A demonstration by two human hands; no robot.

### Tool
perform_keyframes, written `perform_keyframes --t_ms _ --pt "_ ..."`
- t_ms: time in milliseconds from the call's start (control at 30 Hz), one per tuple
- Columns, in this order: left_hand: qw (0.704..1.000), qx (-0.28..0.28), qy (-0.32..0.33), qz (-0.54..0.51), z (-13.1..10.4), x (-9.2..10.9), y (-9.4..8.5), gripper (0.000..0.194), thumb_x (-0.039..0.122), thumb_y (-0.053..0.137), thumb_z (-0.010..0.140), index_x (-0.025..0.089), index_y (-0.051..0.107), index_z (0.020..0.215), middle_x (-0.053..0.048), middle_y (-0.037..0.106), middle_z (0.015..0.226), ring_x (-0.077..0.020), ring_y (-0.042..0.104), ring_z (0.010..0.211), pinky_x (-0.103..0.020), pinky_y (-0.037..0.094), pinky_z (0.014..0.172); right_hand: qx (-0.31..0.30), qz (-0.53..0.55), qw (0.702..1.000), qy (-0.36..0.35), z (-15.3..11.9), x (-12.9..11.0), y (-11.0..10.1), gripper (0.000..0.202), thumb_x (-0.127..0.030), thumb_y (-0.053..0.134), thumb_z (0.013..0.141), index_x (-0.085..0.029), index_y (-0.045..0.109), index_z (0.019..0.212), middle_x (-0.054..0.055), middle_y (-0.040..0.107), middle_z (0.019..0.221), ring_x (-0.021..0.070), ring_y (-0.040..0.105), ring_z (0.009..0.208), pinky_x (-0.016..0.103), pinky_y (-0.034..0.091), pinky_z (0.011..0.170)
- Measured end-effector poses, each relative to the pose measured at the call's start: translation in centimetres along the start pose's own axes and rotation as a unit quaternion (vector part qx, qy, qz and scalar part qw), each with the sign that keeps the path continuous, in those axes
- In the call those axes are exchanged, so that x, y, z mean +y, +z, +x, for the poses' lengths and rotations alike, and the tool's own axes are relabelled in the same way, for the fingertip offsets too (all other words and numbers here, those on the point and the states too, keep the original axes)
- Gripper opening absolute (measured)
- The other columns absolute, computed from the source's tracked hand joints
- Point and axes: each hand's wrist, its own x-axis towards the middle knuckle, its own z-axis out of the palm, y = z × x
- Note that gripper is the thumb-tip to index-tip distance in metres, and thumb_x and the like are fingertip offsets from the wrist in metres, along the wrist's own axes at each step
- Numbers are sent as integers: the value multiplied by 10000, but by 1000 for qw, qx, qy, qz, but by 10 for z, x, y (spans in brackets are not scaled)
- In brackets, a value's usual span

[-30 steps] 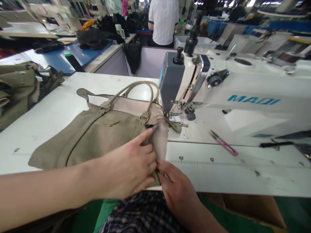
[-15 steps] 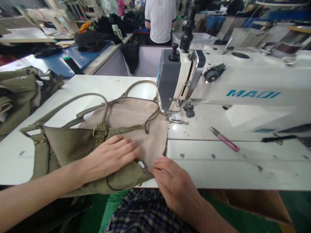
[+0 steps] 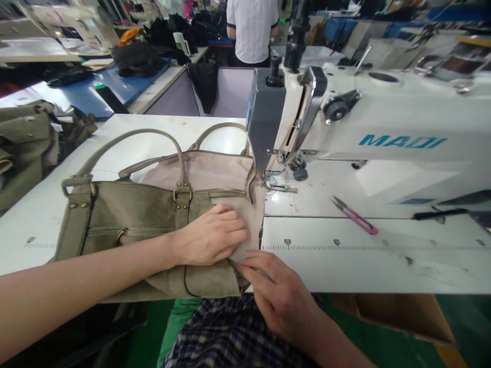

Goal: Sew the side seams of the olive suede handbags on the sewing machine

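An olive-green handbag [image 3: 130, 207] with two looped handles and a brass zip lies on the white sewing table. Its pale pink lining [image 3: 249, 209] is spread at the right end, with its edge by the needle area of the sewing machine [image 3: 399, 117]. My left hand [image 3: 215, 232] rests on the bag's front and lining, its fingers curled against the fabric. Near the table's front edge, my right hand [image 3: 272, 286] pinches the bag's lower right corner, where the lining meets the outer fabric.
Pink-handled thread snips [image 3: 356, 217] lie right of the needle. More olive fabric pieces [image 3: 26, 143] are heaped at the left. A dark thread cone [image 3: 111, 97] lies on a blue surface behind. A person in a white shirt [image 3: 252, 33] stands beyond the table.
My left hand has slid right across the bag, its fingers more curled. The bag's body and near handle have shifted right and straightened. My right hand keeps its pinch at the corner.
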Motion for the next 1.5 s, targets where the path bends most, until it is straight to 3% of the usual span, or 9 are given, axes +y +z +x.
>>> perform_keyframes --t_ms 133,300,500,733,933,1000,1100,1233,1500 --pt "1000 24 -5 1 -1 0 1 195 210 415 952 181 591 873 -76 574 1307 -242 401 1338 -507 91 1191 23 -15 999 -32 8 2 3 269 -86 429 959 -60 651 1108 145 684 1011 227 616 1002 352 568 923" --pt "999 -14 -44 10 0 0 2 490 183 497 830 170 490 1320 -116 271 1577 -269 284 1431 -499 167 1185 38 -40 997 -52 9 1 4 297 -116 389 997 -59 674 1061 138 709 943 213 653 952 326 597 864" --pt "997 -44 -59 22 0 2 3 643 191 471 833 204 358 1467 -93 299 1571 -291 284 1438 -532 179 1174 67 -147 987 2 -9 -4 12 312 -112 413 969 -125 686 1118 121 713 1087 262 618 1146 430 571 944" --pt "998 -26 -51 37 1 4 6 632 187 465 843 134 347 1462 -118 363 1533 -281 308 1418 -505 188 1181 70 -157 984 -46 -7 3 11 318 -85 395 956 -101 692 1068 90 737 1084 201 672 1063 354 509 1033" --pt "991 -3 -116 72 16 6 -8 706 250 503 851 181 261 1511 -126 180 1598 -284 513 1164 -435 451 969 9 -145 986 -79 -9 11 -11 318 -78 412 936 -94 681 1104 101 736 1099 187 678 1062 341 551 981" --pt "987 -18 -129 93 18 5 -10 647 286 494 865 164 338 1480 -108 275 1569 -260 547 1033 -423 485 881 9 -153 984 -86 -12 14 -14 311 -82 423 938 -105 683 1108 95 733 1111 191 673 1077 349 562 965" --pt "982 -13 -129 140 17 4 -6 510 330 449 910 89 503 1356 -126 548 1357 -263 540 1020 -457 441 963 9 -166 982 -94 -15 17 -12 328 -99 396 954 -108 675 1126 92 725 1134 210 661 1101 378 572 941" --pt "977 29 -103 187 13 7 -2 472 338 432 942 29 570 1271 -191 596 1252 -289 382 1326 -517 156 1195 37 -189 978 -81 -16 17 -9 321 -150 387 987 -162 699 1061 79 750 1007 208 688 1000 367 579 855" --pt "993 -76 -86 -19 10 -8 -23 497 511 503 935 368 466 1409 -182 410 1439 -364 371 1374 -582 335 1079 51 -205 973 -92 -5 24 -16 329 -157 381 1025 -182 706 974 3 762 881 152 694 840 294 495 697"
